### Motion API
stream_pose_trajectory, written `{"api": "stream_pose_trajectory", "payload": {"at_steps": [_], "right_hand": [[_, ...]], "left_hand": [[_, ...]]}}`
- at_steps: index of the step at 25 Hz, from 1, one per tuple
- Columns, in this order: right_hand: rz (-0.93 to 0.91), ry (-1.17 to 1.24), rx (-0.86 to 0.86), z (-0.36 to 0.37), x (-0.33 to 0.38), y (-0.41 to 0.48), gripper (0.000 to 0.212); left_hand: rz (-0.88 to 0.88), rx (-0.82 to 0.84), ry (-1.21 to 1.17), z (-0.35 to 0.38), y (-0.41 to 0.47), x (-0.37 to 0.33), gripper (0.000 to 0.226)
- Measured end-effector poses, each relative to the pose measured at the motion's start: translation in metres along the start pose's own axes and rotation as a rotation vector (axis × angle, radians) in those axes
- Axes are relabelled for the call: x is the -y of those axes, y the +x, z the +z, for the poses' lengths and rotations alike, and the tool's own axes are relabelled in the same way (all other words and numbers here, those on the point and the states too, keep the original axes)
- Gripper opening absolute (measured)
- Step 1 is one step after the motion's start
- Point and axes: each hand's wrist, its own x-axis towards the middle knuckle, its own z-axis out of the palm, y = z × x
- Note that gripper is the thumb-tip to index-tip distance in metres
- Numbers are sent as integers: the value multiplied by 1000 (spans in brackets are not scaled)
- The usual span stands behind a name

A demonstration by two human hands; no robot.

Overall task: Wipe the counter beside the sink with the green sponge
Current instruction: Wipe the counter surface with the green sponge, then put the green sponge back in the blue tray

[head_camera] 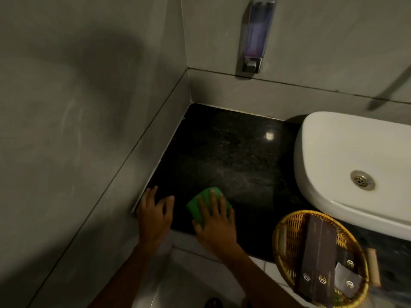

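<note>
A green sponge [201,202] lies flat on the black stone counter [226,152], near its front edge. My right hand [216,221] presses down on the sponge with fingers spread over its top. Resting flat on the counter's front left corner, against the grey wall, is my left hand [154,213], fingers apart and holding nothing. The white sink [333,156] stands to the right of the counter, its metal drain [362,180] visible.
A wicker basket [287,227] holding dark packets sits at the front right of the counter, close to the sink. A soap dispenser [255,36] hangs on the back wall. Grey tiled walls close the counter at left and back. White floor tiles lie below.
</note>
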Motion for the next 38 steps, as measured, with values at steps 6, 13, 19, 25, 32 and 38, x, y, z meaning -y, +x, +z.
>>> {"api": "stream_pose_trajectory", "payload": {"at_steps": [6, 13, 19, 25, 32, 38], "right_hand": [[156, 472, 172, -74, -28, -3, 60], [146, 815, 151, -96, -58, -40, 52], [172, 744, -313, -142, -76, -66, 50], [197, 1190, -561, -228, -225, -137, 48], [555, 810, -1005, -288, -472, -236, 28], [799, 610, -1022, -282, -608, -293, 21]], "left_hand": [[-85, 263, 47, 14, -41, -47, 34], [-283, 334, -548, 6, -44, -117, 22], [-341, 427, -1015, -19, -36, -177, 28], [-164, 709, -1075, 62, -89, -346, 18], [329, 837, -637, 234, -220, -552, 15], [503, 1028, -342, 339, -304, -628, 37]]}}
